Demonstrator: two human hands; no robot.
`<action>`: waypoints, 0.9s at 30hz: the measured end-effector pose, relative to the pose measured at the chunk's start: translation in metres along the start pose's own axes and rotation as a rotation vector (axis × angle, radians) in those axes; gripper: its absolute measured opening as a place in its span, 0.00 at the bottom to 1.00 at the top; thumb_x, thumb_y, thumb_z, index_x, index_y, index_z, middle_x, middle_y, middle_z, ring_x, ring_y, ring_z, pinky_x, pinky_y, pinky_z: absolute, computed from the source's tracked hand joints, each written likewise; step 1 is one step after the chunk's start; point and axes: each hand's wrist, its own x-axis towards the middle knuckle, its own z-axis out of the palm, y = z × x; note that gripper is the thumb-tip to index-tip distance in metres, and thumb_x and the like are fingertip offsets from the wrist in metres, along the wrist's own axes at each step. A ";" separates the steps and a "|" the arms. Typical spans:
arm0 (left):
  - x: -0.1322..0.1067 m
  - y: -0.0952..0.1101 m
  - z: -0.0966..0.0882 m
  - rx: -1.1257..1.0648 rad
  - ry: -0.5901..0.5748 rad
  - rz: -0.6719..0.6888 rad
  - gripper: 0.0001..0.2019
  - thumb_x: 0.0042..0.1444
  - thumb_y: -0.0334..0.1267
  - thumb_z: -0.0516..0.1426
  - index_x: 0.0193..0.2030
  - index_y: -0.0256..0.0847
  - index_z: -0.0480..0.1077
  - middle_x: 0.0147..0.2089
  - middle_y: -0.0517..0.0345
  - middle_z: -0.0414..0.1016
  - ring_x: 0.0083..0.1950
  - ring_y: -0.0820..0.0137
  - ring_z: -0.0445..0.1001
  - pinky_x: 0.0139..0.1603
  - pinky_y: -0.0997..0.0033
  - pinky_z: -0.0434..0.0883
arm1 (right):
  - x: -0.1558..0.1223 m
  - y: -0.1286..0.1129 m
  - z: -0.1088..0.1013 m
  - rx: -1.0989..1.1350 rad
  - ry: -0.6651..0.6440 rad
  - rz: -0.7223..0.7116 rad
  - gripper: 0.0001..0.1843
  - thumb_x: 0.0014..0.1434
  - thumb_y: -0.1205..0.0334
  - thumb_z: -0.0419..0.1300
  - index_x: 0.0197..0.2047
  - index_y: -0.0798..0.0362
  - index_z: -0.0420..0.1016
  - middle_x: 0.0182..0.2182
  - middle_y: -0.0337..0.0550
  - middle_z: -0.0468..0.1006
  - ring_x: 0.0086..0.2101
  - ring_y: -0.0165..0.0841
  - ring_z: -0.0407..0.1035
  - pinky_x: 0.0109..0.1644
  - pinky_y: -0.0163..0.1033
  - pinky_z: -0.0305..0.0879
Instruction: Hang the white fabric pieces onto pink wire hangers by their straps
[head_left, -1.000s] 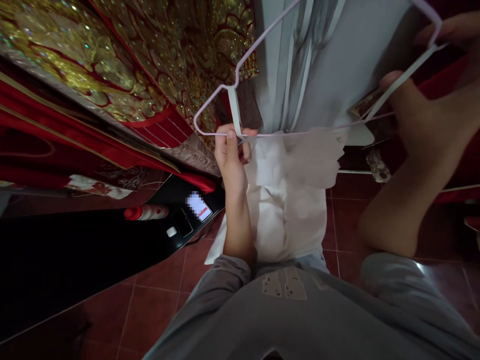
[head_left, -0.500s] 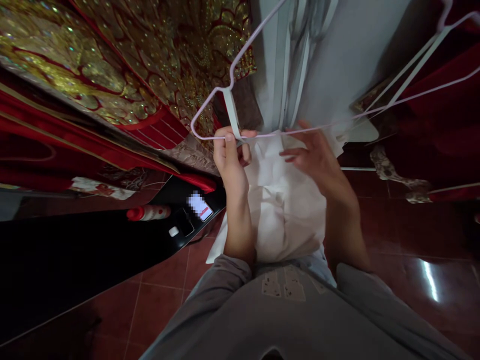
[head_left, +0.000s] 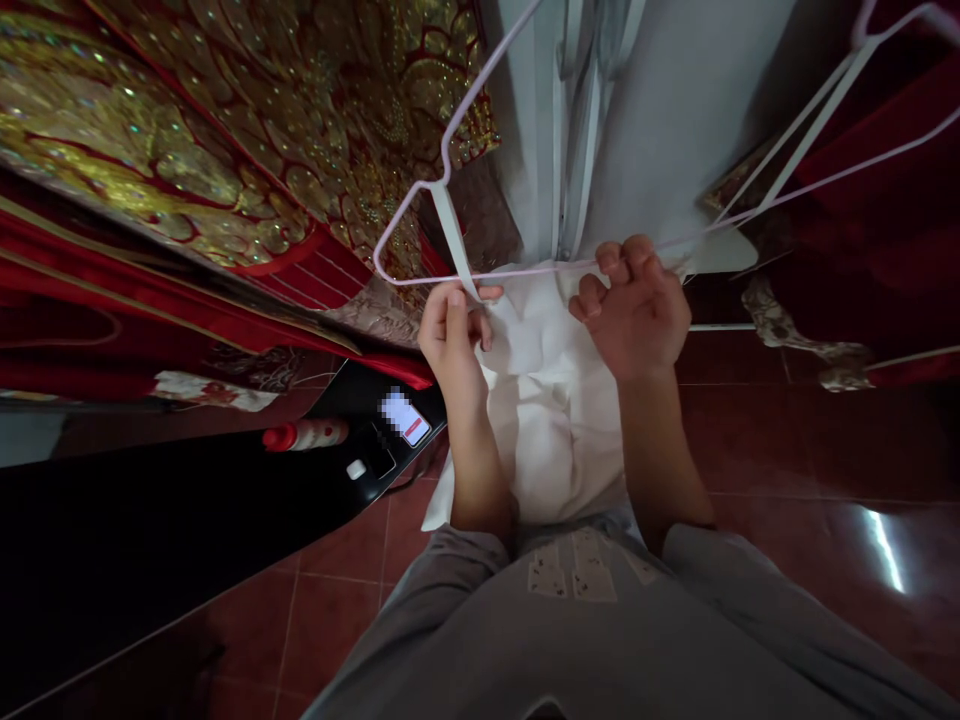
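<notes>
A pale pink hanger (head_left: 420, 281) spans the view, its lower bar running to the upper right. My left hand (head_left: 454, 335) is closed, thumb and fingers pinching a white strap (head_left: 454, 230) looped over the hanger's left end, just below the bar. My right hand (head_left: 641, 315) is palm up beside the bar, fingers bent but apart, with nothing seen in it. Whether its fingertips touch the bar I cannot tell. Below both hands hangs a white garment (head_left: 540, 420), in front of my body. Another pair of white straps (head_left: 817, 130) loops over the hanger's right side.
Red clothing with gold sequins (head_left: 300, 130) hangs on the left, and dark red clothing (head_left: 885, 240) on the right. On a black table (head_left: 187, 520) lie a red-capped bottle (head_left: 307, 436), a lit phone (head_left: 406, 416) and a small white case (head_left: 356, 469). Red floor tiles (head_left: 337, 620) show below.
My right hand has turned palm up and its fingers have curled back near the hanger bar. My left hand stays at the strap, now slightly lower than the bar.
</notes>
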 end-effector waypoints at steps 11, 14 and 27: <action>0.016 0.056 0.003 -0.099 -0.163 -0.026 0.17 0.72 0.51 0.63 0.43 0.41 0.87 0.39 0.51 0.86 0.18 0.79 0.47 0.16 0.70 0.43 | -0.006 -0.005 0.017 0.212 0.058 0.009 0.14 0.63 0.45 0.62 0.37 0.43 0.63 0.37 0.35 0.72 0.25 0.30 0.59 0.35 0.43 0.66; 0.029 0.075 0.014 -0.273 -0.165 -0.248 0.32 0.83 0.47 0.39 0.50 0.37 0.83 0.54 0.46 0.88 0.19 0.76 0.42 0.15 0.68 0.47 | -0.006 -0.005 0.020 0.234 0.070 0.001 0.14 0.64 0.45 0.61 0.36 0.43 0.63 0.36 0.35 0.73 0.24 0.29 0.59 0.34 0.42 0.67; 0.021 0.058 -0.007 -0.163 0.285 -0.197 0.20 0.82 0.33 0.47 0.51 0.48 0.81 0.62 0.64 0.86 0.32 0.74 0.70 0.26 0.74 0.61 | -0.005 -0.002 0.019 0.304 0.020 -0.016 0.17 0.64 0.46 0.65 0.37 0.45 0.63 0.37 0.34 0.75 0.23 0.26 0.60 0.31 0.39 0.68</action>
